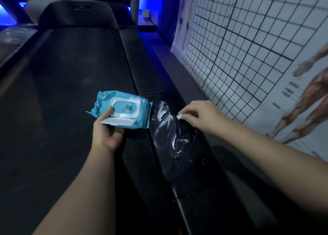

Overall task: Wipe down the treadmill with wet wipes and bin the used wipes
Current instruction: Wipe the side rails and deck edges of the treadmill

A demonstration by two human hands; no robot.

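**Open wipe pack over the belt, small wipe on the wet side rail**

The treadmill [71, 85] is black, with its wide dark belt running away to a rounded hood at the far end. Its right side rail [188, 167] is ribbed farther off and smooth nearer, where glossy wet streaks [165, 117] swirl across it.

The wet wipe pack [122, 108] is a crinkled blue soft pouch with a clear plastic dispenser frame. Its white flip lid [118, 122] hangs open toward the camera. The left hand [108, 133] holds the pack from below, above the belt's right edge.

A small bunched white wipe [179, 116] is pinched in the right hand [202, 115] over the wet part of the rail.
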